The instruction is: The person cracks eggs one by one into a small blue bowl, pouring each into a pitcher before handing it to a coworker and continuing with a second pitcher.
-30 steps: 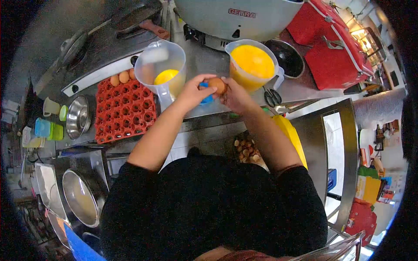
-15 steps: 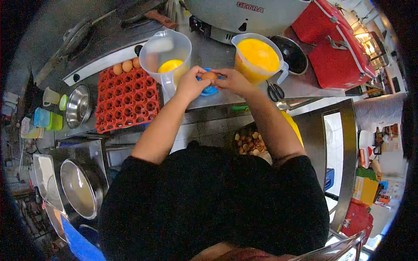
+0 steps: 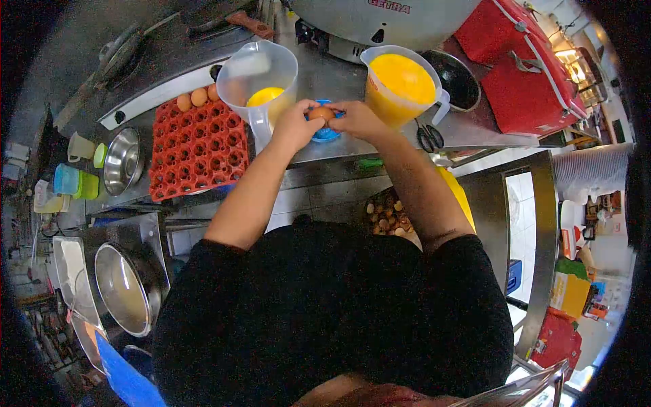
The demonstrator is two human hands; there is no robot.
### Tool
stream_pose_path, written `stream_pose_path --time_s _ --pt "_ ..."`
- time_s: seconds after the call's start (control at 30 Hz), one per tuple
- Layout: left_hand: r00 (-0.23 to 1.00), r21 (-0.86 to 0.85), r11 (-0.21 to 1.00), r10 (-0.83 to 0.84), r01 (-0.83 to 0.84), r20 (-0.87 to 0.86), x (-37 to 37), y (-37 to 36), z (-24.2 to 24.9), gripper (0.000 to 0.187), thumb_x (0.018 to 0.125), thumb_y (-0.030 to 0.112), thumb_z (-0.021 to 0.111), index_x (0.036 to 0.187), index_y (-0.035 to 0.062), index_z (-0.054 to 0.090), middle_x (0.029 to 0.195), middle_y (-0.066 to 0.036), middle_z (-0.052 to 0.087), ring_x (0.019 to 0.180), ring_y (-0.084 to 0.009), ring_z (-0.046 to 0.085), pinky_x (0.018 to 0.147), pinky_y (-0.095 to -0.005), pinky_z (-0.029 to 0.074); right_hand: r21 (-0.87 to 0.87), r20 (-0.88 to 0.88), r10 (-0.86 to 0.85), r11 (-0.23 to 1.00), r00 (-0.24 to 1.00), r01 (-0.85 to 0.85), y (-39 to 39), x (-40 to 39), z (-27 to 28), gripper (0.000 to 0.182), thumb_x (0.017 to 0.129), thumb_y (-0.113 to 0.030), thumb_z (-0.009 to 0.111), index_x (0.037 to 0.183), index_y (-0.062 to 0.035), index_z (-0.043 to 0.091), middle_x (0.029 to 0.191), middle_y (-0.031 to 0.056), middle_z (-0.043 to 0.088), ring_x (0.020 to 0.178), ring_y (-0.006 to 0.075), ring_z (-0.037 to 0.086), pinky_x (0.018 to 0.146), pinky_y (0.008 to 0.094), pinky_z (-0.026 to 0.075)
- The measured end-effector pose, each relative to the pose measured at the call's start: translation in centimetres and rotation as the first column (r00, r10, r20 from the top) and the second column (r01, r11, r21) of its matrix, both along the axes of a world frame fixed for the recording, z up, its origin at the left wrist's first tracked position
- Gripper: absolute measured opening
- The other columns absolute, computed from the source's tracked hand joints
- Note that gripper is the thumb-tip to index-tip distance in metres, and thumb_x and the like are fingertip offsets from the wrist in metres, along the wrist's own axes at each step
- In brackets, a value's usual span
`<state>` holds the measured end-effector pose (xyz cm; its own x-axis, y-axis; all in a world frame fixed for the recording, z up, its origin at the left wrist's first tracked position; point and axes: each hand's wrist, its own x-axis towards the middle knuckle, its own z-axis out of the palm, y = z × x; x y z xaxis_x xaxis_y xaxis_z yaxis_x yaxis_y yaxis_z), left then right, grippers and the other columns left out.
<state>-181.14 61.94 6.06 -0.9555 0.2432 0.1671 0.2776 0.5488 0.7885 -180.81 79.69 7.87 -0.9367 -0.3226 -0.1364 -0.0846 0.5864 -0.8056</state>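
Note:
Over a small blue bowl [image 3: 327, 134], my left hand [image 3: 296, 125] and my right hand [image 3: 357, 121] grip one brown egg [image 3: 321, 114] from both sides; whether its shell is cracked cannot be made out. Left of the hands stands a clear plastic jug [image 3: 237, 74] with some yellow egg in the bottom. A second jug [image 3: 384, 107], nearly full of yellow liquid, is to the right. The red egg tray [image 3: 199, 150] has mostly bare hollows, with several brown eggs [image 3: 199, 97] at its back edge.
Black scissors [image 3: 430, 138] and a dark bowl [image 3: 453, 80] lie right of the full jug. Red cooler bags [image 3: 519, 88] stand at the back right, a steel bowl [image 3: 123, 163] at the left. Eggshells [image 3: 388, 217] fill a container below the counter.
Both hands still hold the egg; it sits slightly higher and further left, with the fingers shifted on it. The view has moved a little.

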Motion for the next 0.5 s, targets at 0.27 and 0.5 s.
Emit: stream_pose_path --time_s 0.27,0.5 --pt "0.998 -0.014 0.999 0.037 -0.036 0.041 -0.1 0.3 -0.1 0.038 0.065 0.023 0.065 0.097 0.0041 0.058 0.088 -0.017 0.062 0.081 -0.0296 0.060 0.072 -0.0353 0.047 0.003 -0.094 0.014 1.000 0.995 -0.014 0.1 -0.9 -2.5 0.051 0.064 -0.036 0.065 0.110 -0.0150 0.058 0.092 0.0135 0.063 0.083 0.0234 0.061 0.075 0.0342 0.047" --pt "0.998 -0.030 0.998 0.055 -0.055 0.011 -0.4 0.4 -0.4 0.040 0.065 0.023 0.066 0.098 0.0031 0.057 0.087 -0.016 0.062 0.079 -0.0281 0.060 0.072 -0.0344 0.047 0.039 -0.028 -0.030 0.999 0.999 0.031 -0.4 -0.2 -0.6 0.051 0.067 -0.028 0.065 0.112 -0.0062 0.055 0.086 0.0100 0.063 0.074 0.0132 0.059 0.069 0.0268 0.046"
